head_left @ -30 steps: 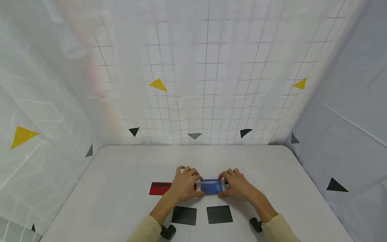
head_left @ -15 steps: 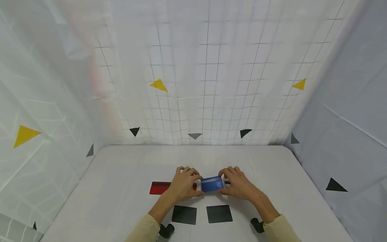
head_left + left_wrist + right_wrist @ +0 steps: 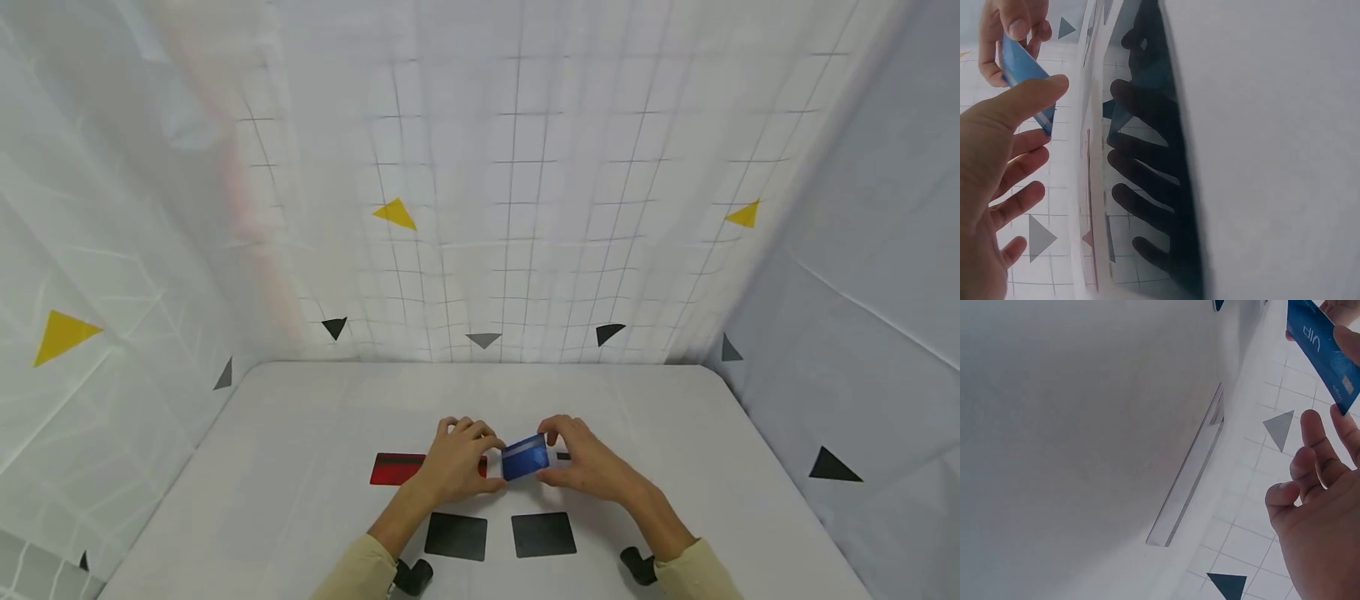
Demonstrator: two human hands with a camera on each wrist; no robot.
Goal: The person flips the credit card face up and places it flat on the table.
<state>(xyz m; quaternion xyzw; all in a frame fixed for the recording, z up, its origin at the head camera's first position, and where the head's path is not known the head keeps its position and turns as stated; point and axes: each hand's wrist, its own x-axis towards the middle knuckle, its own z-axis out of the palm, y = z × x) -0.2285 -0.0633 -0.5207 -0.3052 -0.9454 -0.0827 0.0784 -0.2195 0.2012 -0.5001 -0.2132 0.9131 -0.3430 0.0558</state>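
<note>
A blue card [image 3: 525, 457] is held above the table between my two hands, its right end tilted up. My left hand [image 3: 457, 458] holds its left end between thumb and index finger. At the right end, my right hand [image 3: 588, 458] pinches it the same way. White "VIP" lettering shows on the card's face [image 3: 1316, 347] in the right wrist view; a pale stripe crosses the side seen in the head view. Beneath the right hand lies a light card [image 3: 1191, 472] with a dark stripe. A red card [image 3: 392, 469] sits left of the left hand, with more red partly hidden behind that hand.
Two dark cards, a left one [image 3: 456, 536] and a right one [image 3: 543, 534], lie side by side nearer the body. The white table [image 3: 300, 417] meets a gridded white curtain [image 3: 480, 250] at its far edge. Black devices are on both wrists.
The blue card has gone from level to tilted, its right end raised and turned. The right hand shifted slightly with it, while the left stayed almost in place.
</note>
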